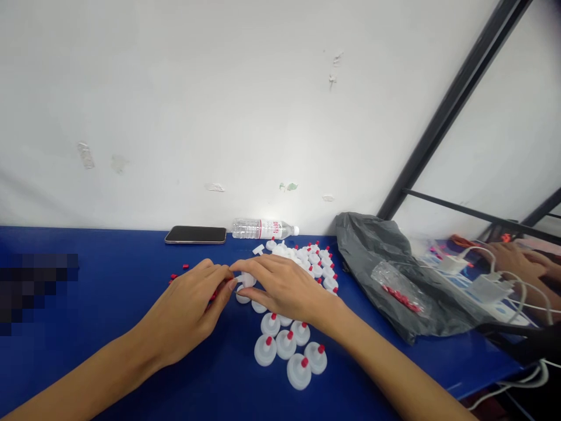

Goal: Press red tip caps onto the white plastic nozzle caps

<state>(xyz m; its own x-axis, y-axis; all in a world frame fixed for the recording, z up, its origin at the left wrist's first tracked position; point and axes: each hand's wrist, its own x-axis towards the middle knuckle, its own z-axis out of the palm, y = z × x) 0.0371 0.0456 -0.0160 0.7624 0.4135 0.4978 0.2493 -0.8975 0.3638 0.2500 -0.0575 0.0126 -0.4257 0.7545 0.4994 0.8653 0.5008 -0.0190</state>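
Observation:
My left hand [193, 310] is closed in a pinch, with red showing between its thumb and fingers; it seems to be on a small red cap, mostly hidden. Its fingertips meet the tip of a white nozzle cap [248, 280], which my right hand [280, 283] grips between thumb and fingers. Below my right hand lie several white nozzle caps with red tips, one of them a white cap [298, 374] near the front. More white caps [315, 257] crowd together behind that hand. Loose red caps [186, 266] lie on the table beyond my left hand.
A phone [196, 235] and a clear plastic bottle [263, 228] lie along the wall. At right, a grey plastic bag [372, 257] carries a clear bag of red caps [401, 295]. Beyond it are a white power strip with chargers [486, 286] and another person's hands [517, 263].

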